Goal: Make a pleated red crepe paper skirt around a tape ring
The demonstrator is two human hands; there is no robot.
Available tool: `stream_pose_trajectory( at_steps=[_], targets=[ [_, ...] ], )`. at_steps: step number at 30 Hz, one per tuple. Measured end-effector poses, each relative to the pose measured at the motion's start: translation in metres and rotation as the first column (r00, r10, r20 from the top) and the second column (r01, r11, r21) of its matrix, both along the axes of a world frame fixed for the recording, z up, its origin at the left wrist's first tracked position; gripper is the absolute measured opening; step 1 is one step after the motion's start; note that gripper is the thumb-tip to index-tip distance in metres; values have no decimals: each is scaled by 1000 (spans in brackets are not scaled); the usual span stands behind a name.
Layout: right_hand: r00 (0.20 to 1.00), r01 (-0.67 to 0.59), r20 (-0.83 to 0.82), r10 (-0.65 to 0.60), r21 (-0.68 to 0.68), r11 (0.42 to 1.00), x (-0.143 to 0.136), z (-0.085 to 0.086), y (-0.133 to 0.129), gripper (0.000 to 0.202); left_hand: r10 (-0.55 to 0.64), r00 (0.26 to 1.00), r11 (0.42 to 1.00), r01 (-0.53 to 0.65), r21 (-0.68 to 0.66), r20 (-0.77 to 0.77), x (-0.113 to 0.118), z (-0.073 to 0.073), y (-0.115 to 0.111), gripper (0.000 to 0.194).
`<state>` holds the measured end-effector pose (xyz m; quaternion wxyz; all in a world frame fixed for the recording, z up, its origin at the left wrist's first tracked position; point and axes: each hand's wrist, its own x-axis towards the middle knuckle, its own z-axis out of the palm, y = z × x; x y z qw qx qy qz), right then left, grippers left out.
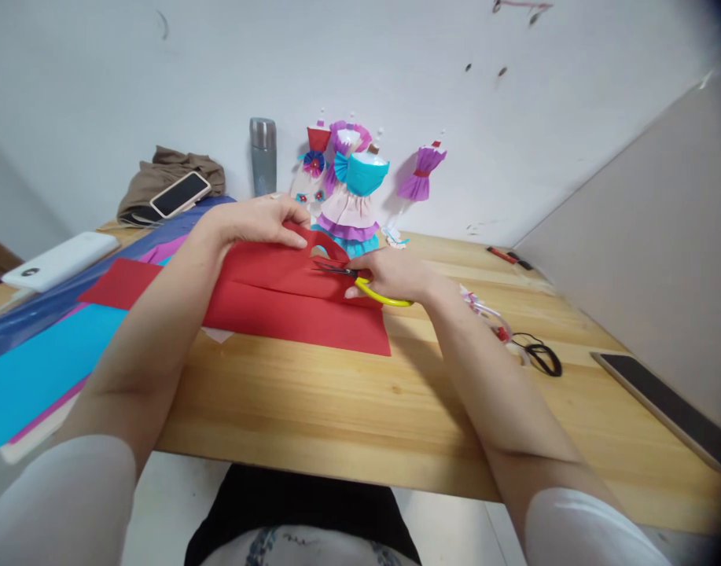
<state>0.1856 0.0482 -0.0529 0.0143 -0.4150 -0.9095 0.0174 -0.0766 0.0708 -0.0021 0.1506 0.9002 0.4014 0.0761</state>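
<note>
A red sheet [301, 322], which could be paper or thin felt, lies on the table with its upper part folded or lifted. My left hand [266, 220] pinches that upper part near the far edge, thumb in front. In my right hand [389, 275] is a pair of scissors [384, 297] with yellow handles. Their dark blades point left, slightly apart, against the red sheet. Close to the blades, the sheet has a curved opening, and a strip of it reaches toward my right fingers. Whether those fingers also hold the strip, I cannot tell.
Several small doll dresses on stands, one with a turquoise top [366, 173], stand by the wall beside a grey flask [263, 157]. Coloured sheets [47, 369] and a white power bank [62, 258] are at left. A phone-like dark device [667, 401] and a black cord [546, 358] lie right.
</note>
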Motion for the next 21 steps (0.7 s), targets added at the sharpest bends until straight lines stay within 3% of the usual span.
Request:
stream_pose_trajectory(
  at_steps=[5, 9, 15, 21],
  targets=[
    [998, 54, 44, -51, -61, 997, 6, 10, -5, 46, 35, 999, 999, -35, 36, 2, -4, -1, 4, 28],
    [990, 111, 91, -110, -12, 994, 6, 16, -10, 43, 12, 1000, 998, -12, 64, 2, -6, 0, 4, 29],
    [993, 94, 68, -92, -33, 995, 4, 20, -13, 44, -53, 998, 996, 52, 78, 16, -5, 1, 3, 30],
    [991, 69, 112, -74, 40, 997, -5, 15, -11, 44, -54, 998, 996, 51, 67, 38, -1, 5, -4, 27]
  ],
)
